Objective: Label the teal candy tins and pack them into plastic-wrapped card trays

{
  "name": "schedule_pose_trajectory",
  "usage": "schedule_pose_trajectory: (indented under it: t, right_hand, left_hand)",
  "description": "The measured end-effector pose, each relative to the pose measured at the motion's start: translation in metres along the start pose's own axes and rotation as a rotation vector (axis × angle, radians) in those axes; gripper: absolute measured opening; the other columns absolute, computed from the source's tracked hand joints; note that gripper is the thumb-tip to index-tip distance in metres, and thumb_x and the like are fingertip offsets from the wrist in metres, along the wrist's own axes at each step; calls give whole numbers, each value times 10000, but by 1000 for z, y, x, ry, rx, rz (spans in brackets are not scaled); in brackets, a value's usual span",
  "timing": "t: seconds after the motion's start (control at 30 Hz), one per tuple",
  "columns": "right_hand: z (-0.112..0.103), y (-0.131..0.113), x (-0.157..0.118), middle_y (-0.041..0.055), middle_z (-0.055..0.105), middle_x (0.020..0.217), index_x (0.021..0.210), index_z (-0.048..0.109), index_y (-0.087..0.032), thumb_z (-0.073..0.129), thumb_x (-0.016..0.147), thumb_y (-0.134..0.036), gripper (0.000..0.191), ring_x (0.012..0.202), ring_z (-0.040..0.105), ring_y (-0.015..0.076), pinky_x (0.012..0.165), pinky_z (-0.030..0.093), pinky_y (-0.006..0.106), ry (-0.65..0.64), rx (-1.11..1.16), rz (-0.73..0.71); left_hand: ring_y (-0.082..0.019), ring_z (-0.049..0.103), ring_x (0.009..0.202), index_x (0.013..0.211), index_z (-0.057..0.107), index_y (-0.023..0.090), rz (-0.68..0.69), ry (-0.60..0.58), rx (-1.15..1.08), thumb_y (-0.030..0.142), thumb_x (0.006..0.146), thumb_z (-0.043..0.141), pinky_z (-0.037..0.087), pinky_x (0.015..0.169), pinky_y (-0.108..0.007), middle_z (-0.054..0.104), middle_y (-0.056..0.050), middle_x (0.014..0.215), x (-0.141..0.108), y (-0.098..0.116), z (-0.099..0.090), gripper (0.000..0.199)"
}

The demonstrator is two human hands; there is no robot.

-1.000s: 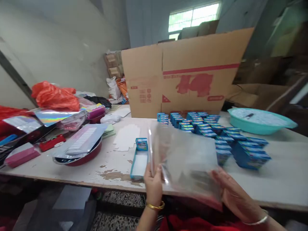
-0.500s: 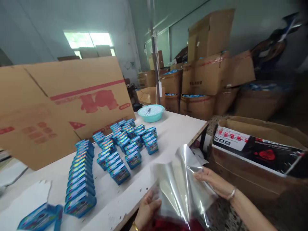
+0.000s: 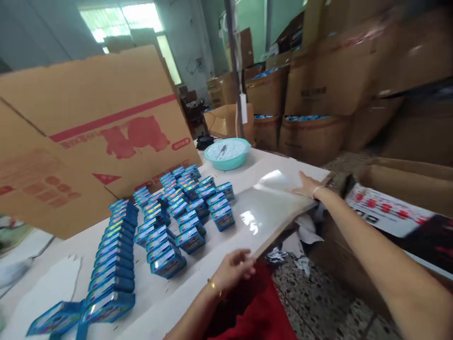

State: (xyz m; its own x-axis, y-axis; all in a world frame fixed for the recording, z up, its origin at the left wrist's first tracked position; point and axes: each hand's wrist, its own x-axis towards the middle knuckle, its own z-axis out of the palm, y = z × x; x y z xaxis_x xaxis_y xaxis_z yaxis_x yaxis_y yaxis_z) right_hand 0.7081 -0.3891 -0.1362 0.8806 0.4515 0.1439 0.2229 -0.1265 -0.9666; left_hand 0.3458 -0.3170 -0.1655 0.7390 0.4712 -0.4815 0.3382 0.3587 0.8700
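Note:
A clear, shiny plastic sheet (image 3: 262, 208) lies flat on the right part of the white table. My right hand (image 3: 306, 185) rests at its far right end, fingers spread, next to the table's right edge. Near the front edge, my left hand (image 3: 236, 270) hovers with its fingers loosely curled and apart, nothing in them. To the left of the sheet, small blue boxes (image 3: 191, 240) stand in several short rows. A longer row of blue boxes (image 3: 113, 269) runs farther left, with another blue box (image 3: 56, 317) at its near end.
A turquoise basin (image 3: 227, 163) of pale bits stands at the table's back. Behind the blue boxes leans a large cardboard box (image 3: 81, 108). An open carton (image 3: 399, 208) is at the right, with stacked cartons (image 3: 318, 89) behind.
The plastic sheet has gone from between both hands to flat on the table. My right hand has moved forward; my left hand has let go. The view has shifted.

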Motion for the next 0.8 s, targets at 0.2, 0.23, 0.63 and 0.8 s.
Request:
schedule_pose_trajectory:
  t: [0.2,0.23,0.63,0.8]
  right_hand:
    - [83,49,-101,163,550,1314,1008,669,-151,552,840,-492,398,1359,329,324,1112,235,440,-277,-241,-492]
    - [93,50,-130,167,596,1243,1018,675,-159,514,862,-502,409,1299,427,303,1099,290,442,-330,-176,-534]
    - [238,-54,-367,74,708,910,928,699,-187,433,936,-341,307,867,646,196,804,478,298,-1321,86,-363]
    - [290,-73,-401,84,696,932,1030,673,-159,495,902,-289,255,866,636,193,800,468,293,-1312,-54,-487]
  left_hand:
    - [-204,634,912,1074,677,239,-81,187,328,446,728,678,468,840,-323,705,-61,1017,-143,-48,-89,404]
    - [-205,642,884,1066,676,238,-109,319,333,473,734,663,480,807,-317,709,-64,995,-170,-49,-105,407]
    - [-320,630,938,1091,575,83,-276,1469,753,459,617,593,503,837,-453,642,-174,1015,-318,-119,-320,605]
    - [-266,639,890,1112,559,117,-224,1331,878,267,720,520,502,837,-415,651,-128,969,-298,-155,-314,422]
